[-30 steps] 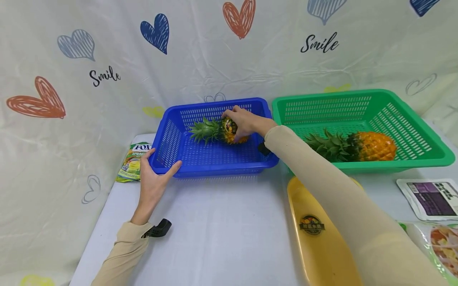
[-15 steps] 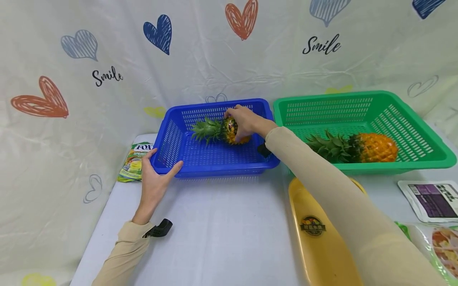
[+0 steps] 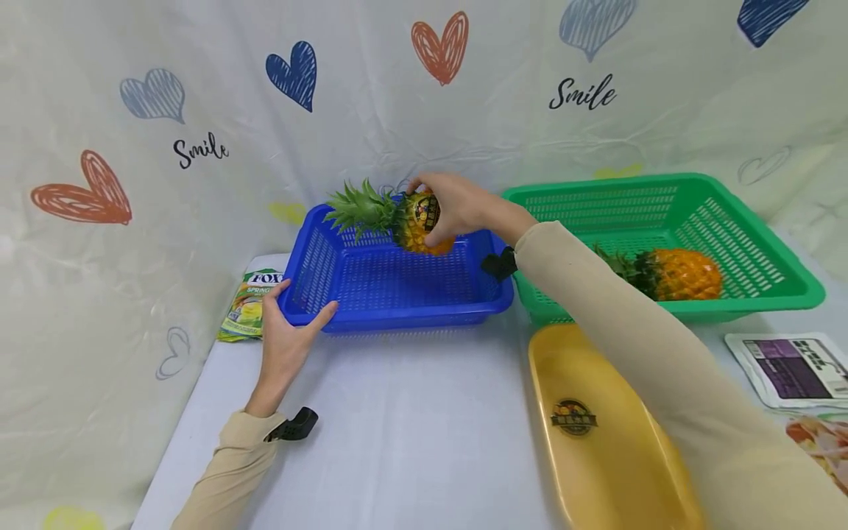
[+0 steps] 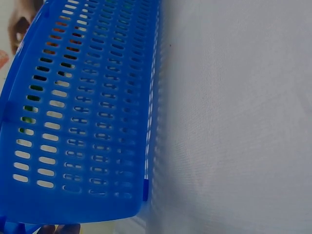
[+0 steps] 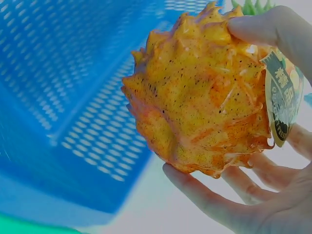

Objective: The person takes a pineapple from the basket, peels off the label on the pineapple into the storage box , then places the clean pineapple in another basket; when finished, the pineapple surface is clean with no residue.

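Note:
A small pineapple [image 3: 411,230] with green leaves and a round label is raised inside the blue basket [image 3: 397,318], its crown pointing left above the back rim. My right hand [image 3: 457,206] grips its body from above, thumb on one side and fingers on the other. The right wrist view shows the fruit's knobbly orange base [image 5: 195,92] and the fingers around it. My left hand [image 3: 285,342] holds the basket's front left corner, thumb along the front rim and fingers on the left side. In the left wrist view, the basket wall [image 4: 83,117] hides most of that hand.
To the right stands a green basket [image 3: 662,185] with another pineapple [image 3: 685,274] lying in it. A yellow tray [image 3: 609,471] lies below my right forearm. A soup packet [image 3: 245,313] is left of the blue basket. A purple-and-white pack [image 3: 788,370] lies at the right.
The right hand has lifted the pineapple off the blue basket's floor, up and slightly left. The left hand has stayed at the basket's corner. The head view has shifted a little.

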Demonstrator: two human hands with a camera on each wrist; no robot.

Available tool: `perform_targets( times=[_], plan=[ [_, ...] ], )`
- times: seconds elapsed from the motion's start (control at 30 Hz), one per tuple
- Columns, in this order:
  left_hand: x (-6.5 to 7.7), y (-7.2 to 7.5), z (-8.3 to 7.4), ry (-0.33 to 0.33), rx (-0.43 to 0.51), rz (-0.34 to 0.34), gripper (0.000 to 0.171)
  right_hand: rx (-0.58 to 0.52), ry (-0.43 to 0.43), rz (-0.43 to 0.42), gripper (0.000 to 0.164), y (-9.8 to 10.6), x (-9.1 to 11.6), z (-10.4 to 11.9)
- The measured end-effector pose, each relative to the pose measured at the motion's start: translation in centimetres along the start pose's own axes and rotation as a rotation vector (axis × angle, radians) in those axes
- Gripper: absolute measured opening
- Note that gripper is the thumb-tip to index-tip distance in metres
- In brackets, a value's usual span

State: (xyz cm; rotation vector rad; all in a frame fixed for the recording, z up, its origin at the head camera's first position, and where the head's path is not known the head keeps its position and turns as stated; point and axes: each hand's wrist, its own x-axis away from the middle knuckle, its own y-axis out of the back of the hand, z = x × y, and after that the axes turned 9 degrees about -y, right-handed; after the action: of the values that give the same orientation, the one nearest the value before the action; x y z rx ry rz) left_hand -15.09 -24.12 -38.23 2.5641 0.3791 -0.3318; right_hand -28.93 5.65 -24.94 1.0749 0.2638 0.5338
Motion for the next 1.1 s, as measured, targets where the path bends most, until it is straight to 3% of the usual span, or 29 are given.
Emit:
perform_targets(
  times=[0.23,0.47,0.57,0.73,0.8,0.93,1.0,1.1],
  plan=[
    [0.0,0.1,0.3,-0.001,-0.006,-0.008,0.095,-0.034,0.144,-0.101,0.080,2.2,5.0,2.1],
    [-0.1,0.1,0.4,-0.020,-0.029,-0.002,0.095,-0.026,0.279,-0.151,0.077,1.9,10.9,4.2],
    [0.0,0.1,0.4,-0.057,-0.014,0.004,0.092,-0.020,0.292,-0.122,0.076,1.4,13.2,4.7],
    [0.1,0.2,0.4,-0.134,0.114,0.013,0.075,-0.041,0.318,-0.052,0.075,0.4,15.8,4.6],
    [0.2,0.3,0.3,-0.115,0.156,0.022,0.074,-0.059,0.315,-0.017,0.076,-0.1,16.5,4.4],
    [0.3,0.6,-0.1,-0.022,0.109,0.054,0.084,-0.076,0.307,0.051,0.078,-1.4,17.6,3.8],
    [0.3,0.7,-0.3,0.003,0.055,0.072,0.092,-0.080,0.297,0.087,0.078,-2.1,18.0,3.5],
    [0.3,1.0,-0.3,0.032,0.047,0.107,0.094,-0.078,0.279,0.129,0.077,-3.1,18.4,2.9]
  ],
)
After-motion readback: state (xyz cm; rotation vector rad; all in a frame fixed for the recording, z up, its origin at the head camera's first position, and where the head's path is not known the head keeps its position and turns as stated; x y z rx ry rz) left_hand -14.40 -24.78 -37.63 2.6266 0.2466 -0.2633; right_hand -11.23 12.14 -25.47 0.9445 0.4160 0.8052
